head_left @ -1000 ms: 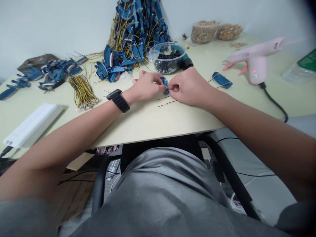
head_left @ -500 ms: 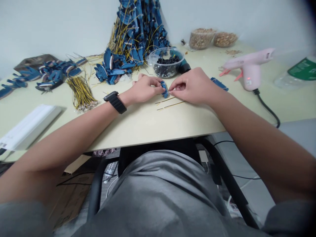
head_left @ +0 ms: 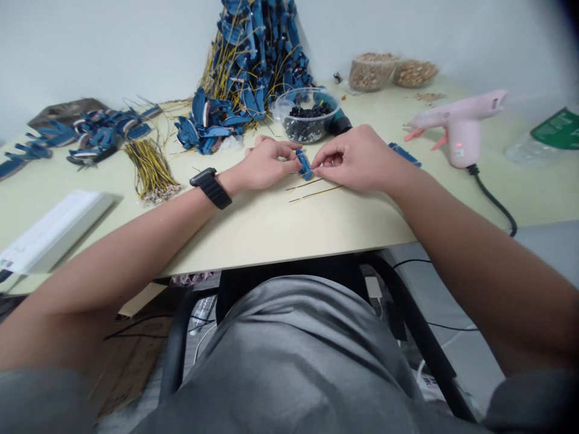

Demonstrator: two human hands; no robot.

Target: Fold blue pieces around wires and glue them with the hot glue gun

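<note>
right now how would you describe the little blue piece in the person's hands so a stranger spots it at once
On the pale desk, follow the tall heap of blue wired pieces down to the person's hands. The small blue piece is pinched between the left hand and the right hand. Unlike the other blue pieces, it is the only one held, just above two thin wires.

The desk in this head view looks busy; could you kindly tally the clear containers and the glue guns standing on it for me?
Clear containers of tan granules: 2
Clear plastic bowl of black pieces: 1
Pale pink hot glue gun: 1
Total: 4
</note>
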